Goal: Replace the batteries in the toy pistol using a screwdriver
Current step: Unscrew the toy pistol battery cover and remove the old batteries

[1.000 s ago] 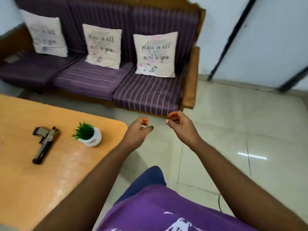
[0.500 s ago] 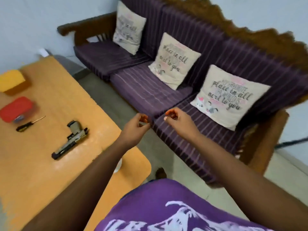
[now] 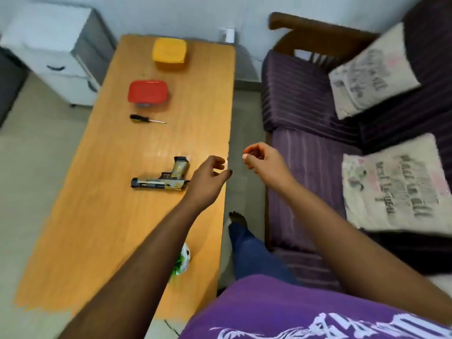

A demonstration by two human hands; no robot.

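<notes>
Since the earlier frame, both raised arms are being swung over the table [image 3: 102, 216]. Nothing is being held: the toy pistol [image 3: 161, 180] is lying just beside the loosely curled left hand [image 3: 208, 178]; the right hand [image 3: 263, 160], fingers half-curled, is being held past the edge. The screwdriver [image 3: 146, 119] is lying farther off.

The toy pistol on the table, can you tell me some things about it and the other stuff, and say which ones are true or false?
1. The camouflage-patterned toy pistol lies on the orange wooden table. True.
2. The left hand grips the pistol. False: it holds nothing.
3. The black-handled screwdriver lies between the red-lidded box and the pistol. True.
4. The yellow-lidded box sits on the sofa. False: it is on the table.
5. The right hand holds the screwdriver. False: it holds nothing.
</notes>
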